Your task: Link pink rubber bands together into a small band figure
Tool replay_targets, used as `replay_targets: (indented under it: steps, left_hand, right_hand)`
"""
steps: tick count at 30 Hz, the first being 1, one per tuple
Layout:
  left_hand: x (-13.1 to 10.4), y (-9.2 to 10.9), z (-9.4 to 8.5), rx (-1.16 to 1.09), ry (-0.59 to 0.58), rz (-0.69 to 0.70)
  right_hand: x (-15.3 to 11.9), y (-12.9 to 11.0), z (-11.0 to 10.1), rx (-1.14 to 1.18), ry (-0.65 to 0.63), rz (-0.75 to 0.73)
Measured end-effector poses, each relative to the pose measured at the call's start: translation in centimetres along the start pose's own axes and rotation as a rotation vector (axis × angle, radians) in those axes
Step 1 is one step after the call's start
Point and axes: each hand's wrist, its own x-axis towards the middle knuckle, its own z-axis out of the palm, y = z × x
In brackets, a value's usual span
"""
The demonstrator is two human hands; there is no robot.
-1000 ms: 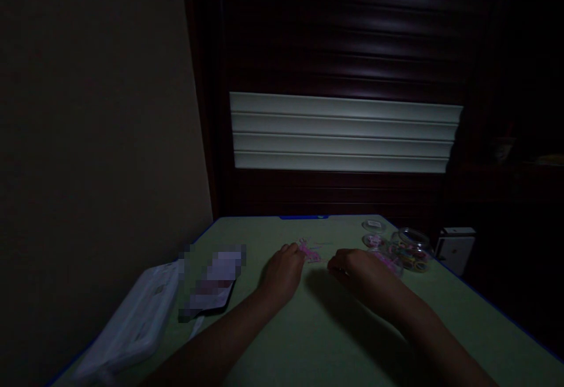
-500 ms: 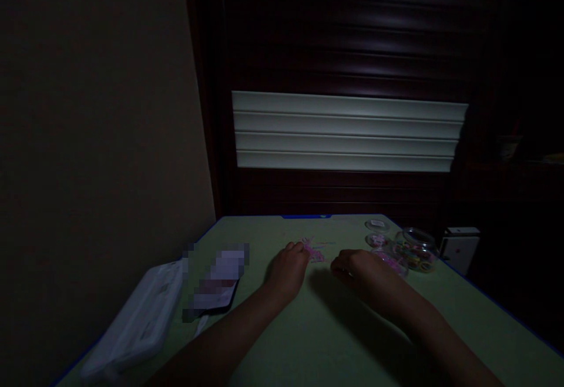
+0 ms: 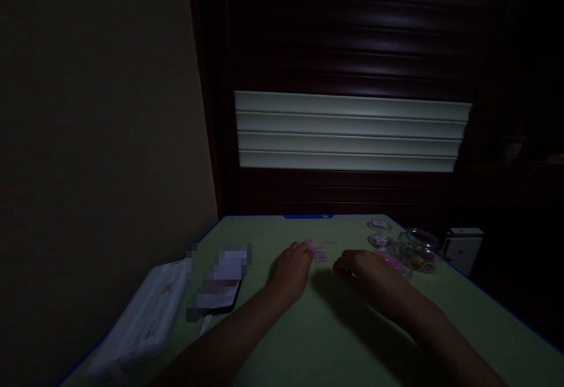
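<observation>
My left hand (image 3: 292, 271) rests over the table with its fingers curled and pressed together at the left side of a pink bundle of thin strands (image 3: 319, 253). The bundle's left end is hidden behind those fingers. To the right, my right hand (image 3: 362, 269) is raised a little, its fingertips drawn into a pinch. Whatever the pinch may hold is too small and dark to make out. Just beyond that hand lies a clear dish of pink pieces (image 3: 395, 263), partly covered by it.
On the green table (image 3: 282, 340), a clear jar of coloured bands (image 3: 418, 252) stands at the right, near a small dish (image 3: 380, 241) and a clear lid (image 3: 379, 225). A phone-like device (image 3: 220, 284) and a white case (image 3: 143, 310) lie left. A wall (image 3: 97, 140) borders that side.
Both hands keep nearly the same pose. The whole view has shifted slightly, so everything sits a little further right. The pink strands look slightly rearranged beside my left fingers.
</observation>
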Motion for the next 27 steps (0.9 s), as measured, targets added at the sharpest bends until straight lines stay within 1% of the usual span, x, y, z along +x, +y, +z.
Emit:
replay_targets:
  steps: [11,15,22,27]
  left_hand:
    - [0.23,-0.56,0.44,-0.027,0.013,0.051]
    - [0.06,-0.70,0.61,-0.039,0.026,0.061]
    - [-0.28,-0.90,0.48,-0.056,0.045,0.040]
    - [-0.46,-0.69,0.30,-0.067,0.059,0.041]
  right_hand:
    - [-0.25,-0.45,-0.50,0.017,0.010,0.021]
    - [-0.19,-0.22,-0.39,0.017,0.013,0.011]
    - [-0.14,0.45,0.09,0.028,0.036,0.012]
    - [-0.17,0.43,-0.22,0.019,0.026,0.045]
